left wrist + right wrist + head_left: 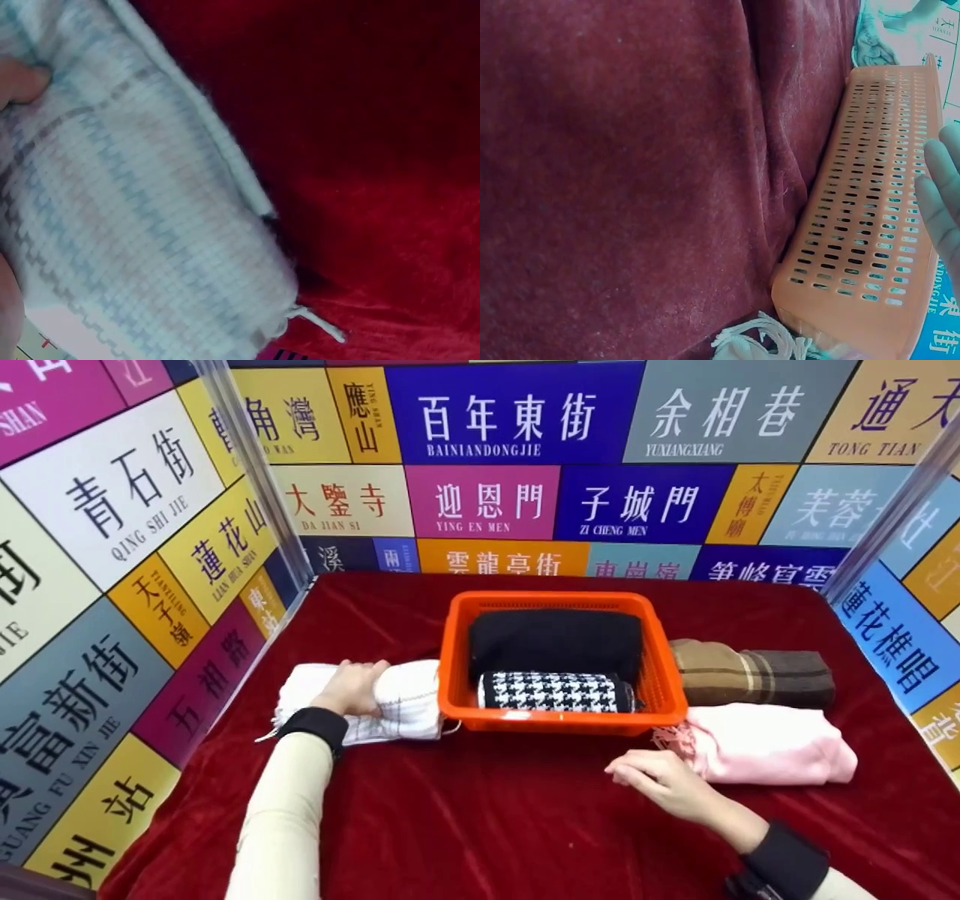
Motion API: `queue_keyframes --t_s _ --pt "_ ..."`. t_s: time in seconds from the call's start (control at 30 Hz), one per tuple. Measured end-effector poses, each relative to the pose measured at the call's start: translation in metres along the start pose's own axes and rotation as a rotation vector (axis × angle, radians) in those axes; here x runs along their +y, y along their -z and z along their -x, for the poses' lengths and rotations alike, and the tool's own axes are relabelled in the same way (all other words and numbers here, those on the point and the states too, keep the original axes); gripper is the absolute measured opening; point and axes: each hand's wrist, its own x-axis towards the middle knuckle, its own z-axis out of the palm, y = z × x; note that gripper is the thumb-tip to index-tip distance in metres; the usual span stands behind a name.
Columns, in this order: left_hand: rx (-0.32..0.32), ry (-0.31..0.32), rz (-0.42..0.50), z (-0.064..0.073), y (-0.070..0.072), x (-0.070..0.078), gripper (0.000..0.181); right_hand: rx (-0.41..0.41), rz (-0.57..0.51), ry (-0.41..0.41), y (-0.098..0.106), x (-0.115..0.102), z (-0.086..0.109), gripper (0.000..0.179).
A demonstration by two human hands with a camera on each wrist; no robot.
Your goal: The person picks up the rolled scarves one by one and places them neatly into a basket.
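At the left of the head view, my left hand [352, 688] grips a rolled white scarf [409, 690] from above. The left wrist view shows the scarf's woven stripes [142, 195] up close, with the thumb [26, 81] on it. My right hand [667, 784] hovers with loose fingers, holding nothing, in front of the orange basket [562, 721] and beside a folded pink scarf [772, 744]. Inside the basket lie a black rolled cloth [555, 641] and a black-and-white houndstooth roll [551, 691]. In the right wrist view, the fingers [937, 210] appear before the basket's slotted side.
Right of the basket, a brown rolled scarf [787, 679] lies behind the pink one. A dark red velvet cloth [465, 825] covers the table. Walls with coloured street-name panels [517, 416] stand at the back and sides.
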Motion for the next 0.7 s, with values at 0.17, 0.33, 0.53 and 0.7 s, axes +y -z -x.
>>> queue_keyframes --t_s 0.17,0.33,0.53,0.7 --pt "0.043 0.003 0.006 0.000 -0.001 0.000 0.052 -0.008 -0.031 -0.010 0.003 -0.003 0.001 0.027" --pt "0.080 -0.023 0.005 0.001 -0.005 0.003 0.051 -0.011 -0.055 -0.048 0.004 -0.003 0.011 0.026" --pt "0.105 -0.055 -0.016 -0.001 0.000 0.005 0.050 -0.002 -0.054 -0.077 0.008 -0.005 0.011 0.025" --pt "0.097 -0.054 -0.018 0.007 0.008 0.001 0.048 -0.031 -0.061 -0.061 0.010 0.000 0.011 0.025"
